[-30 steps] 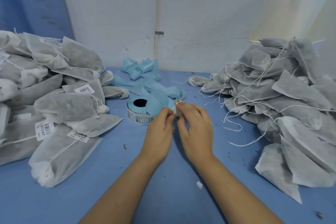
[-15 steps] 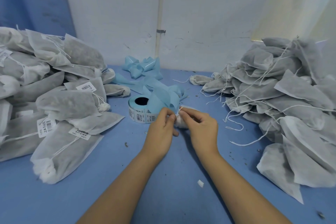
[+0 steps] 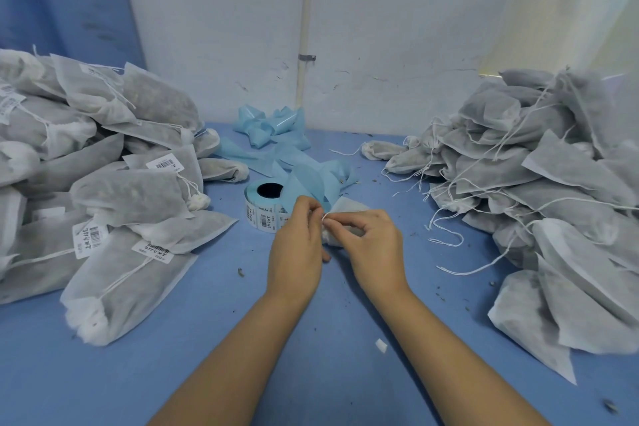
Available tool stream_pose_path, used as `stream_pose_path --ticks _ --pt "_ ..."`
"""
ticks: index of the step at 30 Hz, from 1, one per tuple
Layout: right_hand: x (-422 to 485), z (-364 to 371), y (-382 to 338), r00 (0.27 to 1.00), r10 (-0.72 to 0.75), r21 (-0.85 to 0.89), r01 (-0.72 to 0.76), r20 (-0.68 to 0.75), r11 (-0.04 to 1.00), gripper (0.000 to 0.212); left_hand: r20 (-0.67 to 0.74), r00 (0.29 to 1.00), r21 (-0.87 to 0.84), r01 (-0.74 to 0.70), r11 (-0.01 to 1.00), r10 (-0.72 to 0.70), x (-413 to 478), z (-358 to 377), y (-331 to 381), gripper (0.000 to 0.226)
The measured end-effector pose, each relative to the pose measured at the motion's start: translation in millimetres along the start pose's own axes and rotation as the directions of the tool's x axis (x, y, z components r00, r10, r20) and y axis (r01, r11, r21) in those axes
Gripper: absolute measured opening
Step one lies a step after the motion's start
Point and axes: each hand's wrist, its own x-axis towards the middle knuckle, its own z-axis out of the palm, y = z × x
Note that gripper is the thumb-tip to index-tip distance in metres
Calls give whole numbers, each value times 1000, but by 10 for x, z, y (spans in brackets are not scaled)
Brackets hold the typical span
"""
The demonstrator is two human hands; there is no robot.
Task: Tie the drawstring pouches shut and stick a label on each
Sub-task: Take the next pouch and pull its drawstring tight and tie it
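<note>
A blue table (image 3: pixel 242 339) carries two heaps: tied, labelled pouches (image 3: pixel 103 190) on the left, and untied pouches (image 3: pixel 553 183) with loose strings on the right. Between them, towards the wall, lies crumpled blue backing strip (image 3: pixel 276 149), with the label roll (image 3: pixel 262 207) nearer. Just right of the roll, one pouch (image 3: pixel 349 209) lies on the table. The left hand (image 3: pixel 297 252) and right hand (image 3: pixel 373 245) meet at its gathered neck, fingers curled, each pinching the white drawstring (image 3: pixel 324 216)
</note>
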Motion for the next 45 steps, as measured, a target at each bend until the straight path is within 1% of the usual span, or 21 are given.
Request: stream_pose_path --ticks 3,7,10,12,14,17,21,23,25,27,30,34,36,38,41,43,45 --pt "2 6 2 1000 10 -16 -10 -17 1000 7 -15 999 -18 -49 999 49 -8 14 30 13" --pt "-24 61 15 999 40 -10 -40 -36 999 4 -5 1000 -93 -24 995 23 -15 38 37 13" --pt "-30 108 17 992 115 123 -107 -56 987 12 9 1000 -207 21 978 -19 -6 33 31 16" --pt "-23 118 8 985 167 241 -153 -38 958 17 29 999 -276 35 961 -28 -3 25 41 16" --pt "-20 117 -9 980 196 323 -176 -29 930 19 41 999 -295 20 955 -8 -1 24 49 18" --pt "-5 115 -21 968 250 388 -219 -31 895 18 61 998 -298 -1 955 20 0 27 54 17" --pt "12 111 -24 943 323 561 -309 77 768 13 65 996 -172 -53 984 65 12 20 39 12" --pt "14 104 -31 933 342 580 -342 113 739 14 63 995 -109 -66 992 74 19 8 30 10" --pt "13 90 -48 923 354 614 -369 152 698 16 59 995 -82 -74 994 79 19 -6 32 11" --pt "24 67 -62 910 366 695 -390 193 604 20 65 994 -75 -78 994 83 12 -13 39 12" --pt "64 22 -61 874 423 797 -425 238 430 22 82 994 -69 -64 996 69 17 -10 37 11" --pt "98 -20 -33 830 480 864 -438 283 249 17 104 992 -58 -59 997 65 30 -17 29 12" --pt "102 -28 -24 819 493 886 -427 294 181 13 113 992 -53 -51 997 57 30 -16 27 12" --pt "105 -30 -19 816 492 896 -420 304 143 11 125 991 -33 -38 999 42 31 -4 21 12" --pt "109 -30 -18 805 494 890 -439 329 124 9 128 991 -42 -39 998 44 33 0 19 12" --pt "115 -34 -23 794 490 876 -468 359 119 8 104 993 -73 -46 996 54 45 -12 14 10" --pt "118 -41 -40 781 466 851 -514 415 104 3 71 995 -73 -65 995 70 55 -24 10 9"
